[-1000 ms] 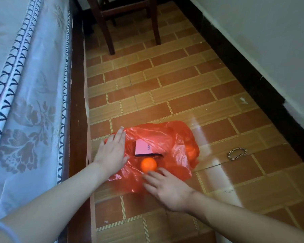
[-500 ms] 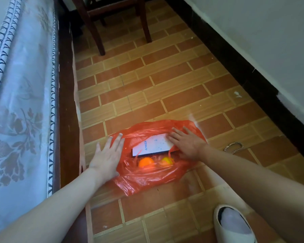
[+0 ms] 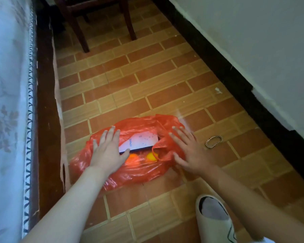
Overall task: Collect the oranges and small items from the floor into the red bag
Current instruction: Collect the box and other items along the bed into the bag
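A crumpled red plastic bag [image 3: 130, 169] is seen lying on the brick-patterned tiled floor [image 3: 147, 81], close to the dark wooden bed frame [image 3: 46, 102] that runs along the floor's left edge. Inside the bag's open mouth a flat white box with blue lettering [image 3: 140, 142] is shown lying at a slant, and just below it two round oranges are seen through the opening: one orange [image 3: 132, 157] beside the left thumb, the other, yellower orange [image 3: 152, 156] under a loop of the bag's handle. The left hand [image 3: 108, 151] is laid flat on the left part of the bag, its fingers straight and spread, its thumb touching the box's lower edge. The right hand [image 3: 189, 153] is pressed on the bag's right part, fingers extended and splayed, nothing being gripped. A metal chain bracelet [image 3: 214, 141] is left on the tiles outside the bag, just to the right of the right hand, towards the black skirting [image 3: 235, 81] at the floor's right edge. A white slipper with a grey sock [image 3: 212, 218] in it is placed at the floor's near edge, below the right forearm. The legs of a dark wooden chair [image 3: 81, 28] are seen at the far edge. A pale floral bedspread [image 3: 7, 102] is draped over the bed frame.
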`<state>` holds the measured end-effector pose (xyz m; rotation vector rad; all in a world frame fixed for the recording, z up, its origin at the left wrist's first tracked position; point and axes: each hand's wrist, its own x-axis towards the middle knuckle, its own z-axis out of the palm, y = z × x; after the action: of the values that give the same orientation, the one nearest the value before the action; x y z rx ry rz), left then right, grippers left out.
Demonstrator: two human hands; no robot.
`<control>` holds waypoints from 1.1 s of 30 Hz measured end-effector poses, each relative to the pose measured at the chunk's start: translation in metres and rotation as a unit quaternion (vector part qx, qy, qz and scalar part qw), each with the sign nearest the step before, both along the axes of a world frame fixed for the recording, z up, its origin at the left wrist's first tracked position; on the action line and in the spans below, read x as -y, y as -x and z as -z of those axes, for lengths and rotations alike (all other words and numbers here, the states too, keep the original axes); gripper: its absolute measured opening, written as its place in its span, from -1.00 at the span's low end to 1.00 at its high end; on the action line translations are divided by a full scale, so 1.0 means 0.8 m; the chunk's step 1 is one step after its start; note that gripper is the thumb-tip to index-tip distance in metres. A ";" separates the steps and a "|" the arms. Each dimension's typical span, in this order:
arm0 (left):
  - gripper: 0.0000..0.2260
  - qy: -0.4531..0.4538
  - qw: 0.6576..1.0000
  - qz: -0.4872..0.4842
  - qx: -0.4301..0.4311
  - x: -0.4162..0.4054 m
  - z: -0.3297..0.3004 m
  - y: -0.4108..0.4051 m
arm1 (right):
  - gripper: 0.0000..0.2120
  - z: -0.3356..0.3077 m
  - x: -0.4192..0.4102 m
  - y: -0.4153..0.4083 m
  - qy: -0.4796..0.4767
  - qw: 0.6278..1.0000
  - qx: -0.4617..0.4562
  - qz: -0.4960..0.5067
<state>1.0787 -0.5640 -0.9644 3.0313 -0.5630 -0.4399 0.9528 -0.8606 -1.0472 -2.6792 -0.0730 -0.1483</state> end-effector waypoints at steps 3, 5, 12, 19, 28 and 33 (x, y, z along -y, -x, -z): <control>-0.26 0.009 1.000 0.010 -0.001 0.003 0.001 0.011 | -0.34 0.015 0.031 0.025 0.005 0.991 -0.027 0.130; -0.27 0.017 0.999 0.029 -0.007 0.010 0.003 0.017 | -0.35 0.031 0.060 0.032 0.038 0.974 -0.101 0.200; -0.31 0.020 0.997 0.075 -0.002 0.034 0.004 0.024 | -0.39 0.059 0.131 0.038 0.095 0.942 -0.263 0.187; -0.33 0.035 0.999 0.033 -0.010 0.013 -0.006 0.016 | -0.79 0.076 0.122 0.044 0.101 0.939 -0.231 0.232; -0.35 0.061 0.996 -0.057 0.031 -0.035 -0.048 0.016 | -0.89 -0.033 0.054 -0.048 -0.091 0.974 0.050 0.201; -0.32 0.050 0.994 -0.094 0.011 -0.050 -0.049 0.018 | -0.81 -0.083 -0.055 -0.101 -0.050 0.995 0.071 0.037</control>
<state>1.0641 -0.5242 -0.9254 2.9580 -0.2881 -0.3597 1.0336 -0.8166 -0.9809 -2.5683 -0.0104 -0.3575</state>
